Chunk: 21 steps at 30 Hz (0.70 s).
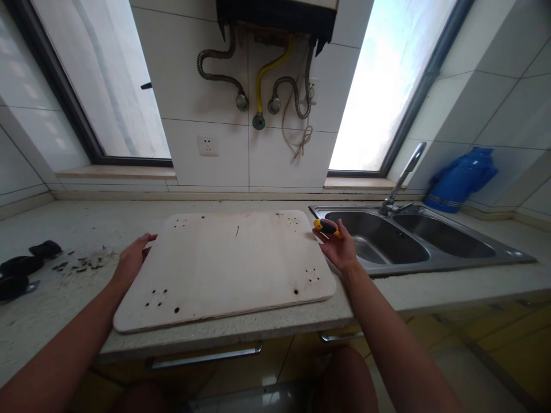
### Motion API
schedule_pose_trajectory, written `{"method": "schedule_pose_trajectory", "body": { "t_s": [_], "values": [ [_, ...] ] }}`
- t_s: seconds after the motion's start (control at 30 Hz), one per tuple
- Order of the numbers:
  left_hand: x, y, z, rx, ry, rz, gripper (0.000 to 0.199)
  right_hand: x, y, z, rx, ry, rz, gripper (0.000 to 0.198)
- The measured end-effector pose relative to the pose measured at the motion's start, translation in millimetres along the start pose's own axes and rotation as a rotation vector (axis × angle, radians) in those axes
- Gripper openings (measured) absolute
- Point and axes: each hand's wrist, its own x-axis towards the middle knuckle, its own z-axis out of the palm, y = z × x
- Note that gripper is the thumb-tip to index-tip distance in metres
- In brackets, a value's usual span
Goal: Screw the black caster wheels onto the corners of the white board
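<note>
A pale wooden board (235, 258) with rounded corners lies on the countertop, its near edge reaching towards the counter's front. Groups of small drilled holes show near its corners, along with a few larger single holes. My left hand (131, 258) grips the board's left edge, its fingertips partly hidden there. At the right edge, my right hand (340, 246) is closed around a yellow and black screwdriver (328, 228). The screwdriver's shaft cannot be made out. The fingers of that hand are close to the board's edge.
Dark round furniture feet or casters (21, 267) and dark crumbs (86, 263) lie at left. A double sink (374, 267) with a faucet (390, 203) is at right, before a blue thermos jug (458, 178). A water heater (278, 17) with hoses hangs above.
</note>
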Motion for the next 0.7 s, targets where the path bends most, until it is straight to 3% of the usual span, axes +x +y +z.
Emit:
{"method": "schedule_pose_trajectory", "body": {
  "t_s": [0.13,0.23,0.33,0.53,0.7],
  "values": [
    [11.5,-7.8,-3.8,-0.071,-0.104,0.075,0.057,1.2,1.3,0.9,-0.052,0.024,0.012,0.043],
    [17.4,-17.2,-8.1,-0.105,-0.138,0.107,0.073,4.1,6.6,1.6,-0.057,0.096,-0.087,0.041],
    [19.8,-23.0,-9.9,-0.12,-0.155,0.082,0.089,9.6,13.8,1.6,-0.064,0.186,-0.196,0.039],
    [20.4,-21.4,-9.8,-0.182,-0.189,0.006,0.11,24.1,19.2,-0.2,-0.136,0.34,-0.353,0.054],
    [23.6,-23.6,-10.3,-0.18,-0.187,0.007,0.095,31.3,22.1,3.4,-0.279,0.398,-0.398,0.063]
  ]
}}
